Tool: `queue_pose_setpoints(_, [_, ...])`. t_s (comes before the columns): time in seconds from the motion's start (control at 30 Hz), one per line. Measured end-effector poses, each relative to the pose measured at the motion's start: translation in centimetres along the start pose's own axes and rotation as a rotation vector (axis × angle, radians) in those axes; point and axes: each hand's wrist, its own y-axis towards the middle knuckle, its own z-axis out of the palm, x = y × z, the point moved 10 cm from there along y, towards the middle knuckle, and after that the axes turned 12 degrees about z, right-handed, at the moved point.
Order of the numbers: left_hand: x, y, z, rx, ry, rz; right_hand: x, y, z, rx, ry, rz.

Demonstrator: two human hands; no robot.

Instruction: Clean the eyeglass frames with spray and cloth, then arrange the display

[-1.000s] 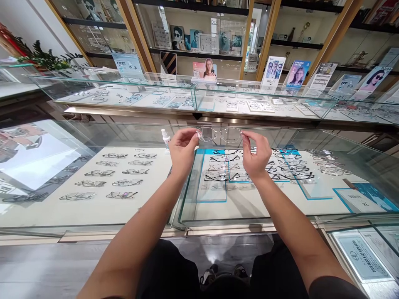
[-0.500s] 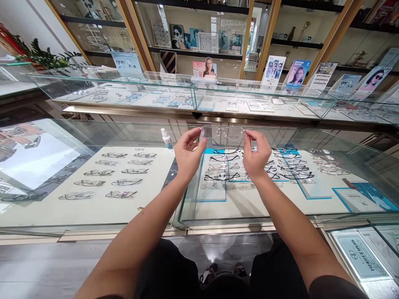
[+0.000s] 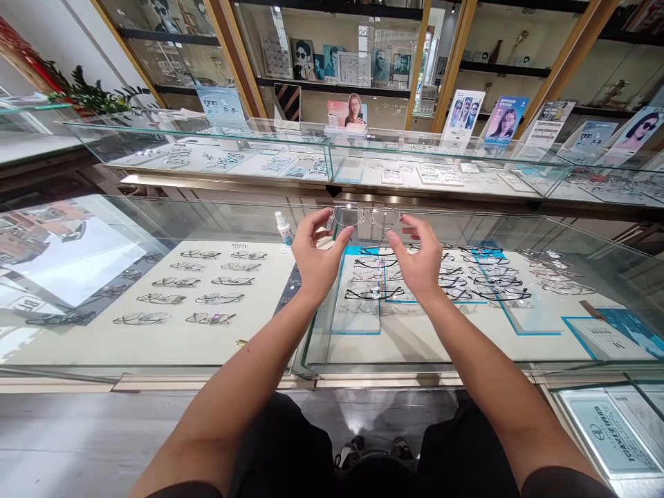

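A pair of thin-rimmed eyeglasses (image 3: 367,211) is held up above the glass display case, its two round clear lenses side by side. My left hand (image 3: 320,252) grips the left end of the frame, and a small tag hangs by its fingers. On the other end, my right hand (image 3: 419,257) has its fingers at the hinge, with the thumb lower, near the lens edge. Beneath the hands, rows of dark-framed glasses (image 3: 374,294) lie in the case. A white spray bottle (image 3: 283,228) stands just left of my left hand.
The glass case (image 3: 311,370) runs across in front of me. More eyeglasses (image 3: 220,299) lie in its left section. Behind stands a second glass counter (image 3: 332,155) with advertising cards (image 3: 463,121). A framed certificate (image 3: 612,432) is at lower right.
The eyeglasses have tilted and come slightly left, showing the lenses more fully. My right thumb has moved down and left from the hinge toward the lens edge. The view has shifted slightly.
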Motion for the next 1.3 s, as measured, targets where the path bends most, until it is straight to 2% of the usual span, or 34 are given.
queue_pose_setpoints(0.3, [-1.5,0.0,0.2,0.025,0.026,0.081,-1.1,0.3,0.1,0.006,0.061,0.092])
queue_pose_setpoints(1.17, [-2.0,0.1,0.1,0.007,0.083,0.150,-2.4,0.7,0.7,0.049,0.149,0.160])
queue_pose_setpoints(1.3, [-1.5,0.0,0.2,0.015,0.065,0.109,-2.1,0.6,0.5,0.032,0.137,0.146])
